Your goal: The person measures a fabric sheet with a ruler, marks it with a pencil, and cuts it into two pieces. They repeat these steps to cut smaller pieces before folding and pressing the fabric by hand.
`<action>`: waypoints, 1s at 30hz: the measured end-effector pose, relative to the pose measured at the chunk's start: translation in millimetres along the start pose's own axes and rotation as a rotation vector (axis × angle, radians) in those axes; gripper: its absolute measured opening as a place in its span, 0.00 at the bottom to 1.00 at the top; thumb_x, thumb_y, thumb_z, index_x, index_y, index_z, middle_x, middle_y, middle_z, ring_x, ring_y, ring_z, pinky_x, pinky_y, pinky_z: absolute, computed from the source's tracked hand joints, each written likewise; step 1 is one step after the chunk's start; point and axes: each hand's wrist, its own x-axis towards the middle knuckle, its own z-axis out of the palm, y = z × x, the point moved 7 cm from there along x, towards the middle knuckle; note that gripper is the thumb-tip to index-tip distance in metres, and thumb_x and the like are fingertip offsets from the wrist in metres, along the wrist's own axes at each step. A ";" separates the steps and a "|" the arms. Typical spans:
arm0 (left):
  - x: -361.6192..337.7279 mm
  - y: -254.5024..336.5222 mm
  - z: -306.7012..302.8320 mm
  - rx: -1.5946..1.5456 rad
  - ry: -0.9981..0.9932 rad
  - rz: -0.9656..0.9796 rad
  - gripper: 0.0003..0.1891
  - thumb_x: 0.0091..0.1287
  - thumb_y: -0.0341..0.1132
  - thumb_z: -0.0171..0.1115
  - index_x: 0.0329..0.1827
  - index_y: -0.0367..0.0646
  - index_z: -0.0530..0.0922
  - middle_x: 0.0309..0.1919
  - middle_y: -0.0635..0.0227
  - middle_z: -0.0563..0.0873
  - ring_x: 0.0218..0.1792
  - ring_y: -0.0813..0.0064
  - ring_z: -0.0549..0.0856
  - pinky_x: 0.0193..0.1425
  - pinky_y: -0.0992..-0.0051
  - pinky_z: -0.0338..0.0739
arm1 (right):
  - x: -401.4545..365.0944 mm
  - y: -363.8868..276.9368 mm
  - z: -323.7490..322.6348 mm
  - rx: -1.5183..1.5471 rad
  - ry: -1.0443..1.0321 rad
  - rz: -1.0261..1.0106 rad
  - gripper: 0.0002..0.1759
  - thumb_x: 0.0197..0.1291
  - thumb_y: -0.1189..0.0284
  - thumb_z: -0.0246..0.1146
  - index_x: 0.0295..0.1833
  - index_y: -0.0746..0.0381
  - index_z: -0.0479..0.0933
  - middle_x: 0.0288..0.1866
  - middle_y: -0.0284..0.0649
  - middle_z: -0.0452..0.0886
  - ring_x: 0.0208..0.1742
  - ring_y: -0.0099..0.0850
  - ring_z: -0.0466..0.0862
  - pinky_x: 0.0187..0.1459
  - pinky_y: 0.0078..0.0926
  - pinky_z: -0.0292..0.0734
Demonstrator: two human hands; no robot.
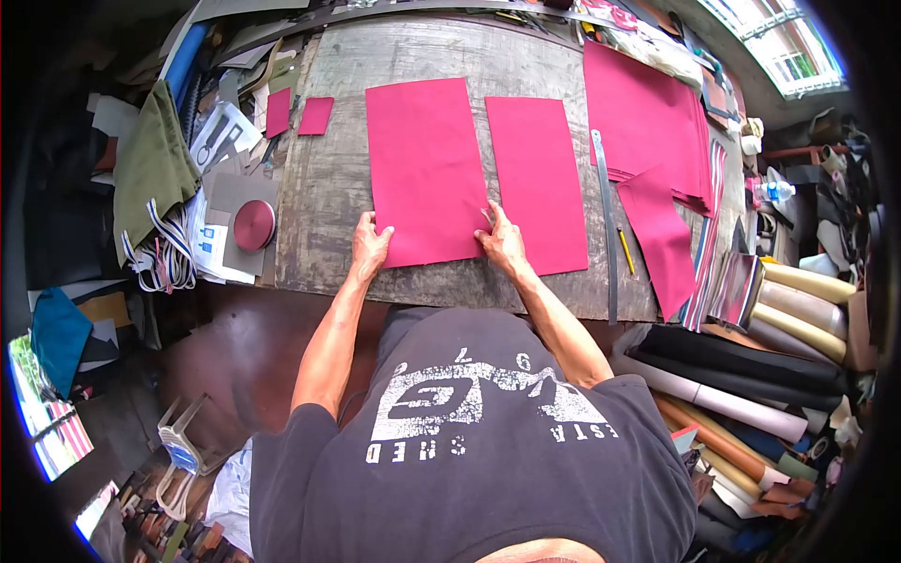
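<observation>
A large pink rectangular fabric panel (424, 169) lies flat on the worn table. My left hand (372, 244) pinches its lower left edge between thumb and fingers. At its lower right edge my right hand (502, 238) is closed in the same way. A narrower pink panel (540, 183) lies just right of it, close to my right fingers. Two small pink pieces, a square one (316, 115) and a narrower one (278, 113), rest at the upper left.
Right of the panels lie a metal ruler (605, 216), a yellow pen (625, 251), a pink offcut (657, 235) and stacked pink sheets (648, 122). A round roll of red tape (254, 225) sits at the left edge. Rolls of material (732, 394) are piled at the right.
</observation>
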 end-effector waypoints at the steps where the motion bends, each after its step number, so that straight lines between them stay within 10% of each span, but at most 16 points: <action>1: -3.4 1.3 -2.3 -0.002 0.017 0.001 0.23 0.63 0.30 0.71 0.60 0.36 0.75 0.32 0.66 0.84 0.33 0.74 0.83 0.39 0.69 0.78 | -1.9 2.6 3.6 -0.031 0.000 -0.013 0.43 0.58 0.68 0.72 0.78 0.58 0.63 0.50 0.58 0.87 0.53 0.52 0.88 0.54 0.45 0.82; 11: -41.3 33.9 -8.5 0.422 0.084 0.163 0.28 0.65 0.35 0.71 0.65 0.40 0.69 0.37 0.49 0.87 0.42 0.49 0.88 0.47 0.57 0.81 | -33.5 36.4 7.8 0.044 0.195 -0.397 0.37 0.62 0.69 0.68 0.76 0.59 0.66 0.49 0.43 0.89 0.48 0.51 0.87 0.50 0.48 0.83; 13: -46.5 37.7 -9.7 0.449 0.115 0.119 0.29 0.65 0.36 0.72 0.66 0.40 0.68 0.32 0.52 0.84 0.36 0.52 0.87 0.44 0.55 0.80 | -47.2 47.4 -21.4 -0.017 0.339 -0.329 0.30 0.61 0.69 0.69 0.68 0.62 0.73 0.46 0.46 0.88 0.46 0.49 0.87 0.49 0.45 0.83; 17: -47.1 46.9 -10.3 0.647 0.133 0.174 0.36 0.63 0.39 0.73 0.71 0.42 0.65 0.54 0.41 0.82 0.54 0.42 0.85 0.55 0.50 0.81 | -75.7 118.0 -101.7 0.011 0.580 -0.088 0.19 0.60 0.68 0.69 0.54 0.66 0.80 0.42 0.51 0.86 0.45 0.49 0.86 0.49 0.43 0.82; 19: -41.8 52.1 -9.6 0.717 0.086 0.147 0.39 0.60 0.38 0.75 0.73 0.42 0.65 0.56 0.46 0.77 0.56 0.44 0.82 0.56 0.52 0.80 | -77.7 168.1 -125.5 -0.040 0.553 0.175 0.18 0.59 0.68 0.68 0.51 0.67 0.81 0.41 0.52 0.85 0.44 0.50 0.85 0.48 0.43 0.80; 26: -43.6 96.3 33.4 0.782 0.043 0.534 0.27 0.59 0.36 0.74 0.61 0.38 0.78 0.51 0.52 0.78 0.56 0.51 0.79 0.59 0.56 0.77 | -75.6 189.1 -140.1 -0.104 0.669 0.126 0.25 0.55 0.63 0.74 0.54 0.67 0.80 0.46 0.56 0.83 0.50 0.53 0.84 0.52 0.45 0.80; 30: -49.5 90.5 100.5 0.437 -0.324 0.400 0.24 0.61 0.36 0.73 0.59 0.37 0.80 0.50 0.53 0.83 0.51 0.58 0.85 0.56 0.61 0.81 | -73.1 182.7 -138.0 -0.148 0.629 0.158 0.27 0.52 0.63 0.76 0.55 0.67 0.80 0.49 0.57 0.82 0.52 0.53 0.84 0.53 0.45 0.80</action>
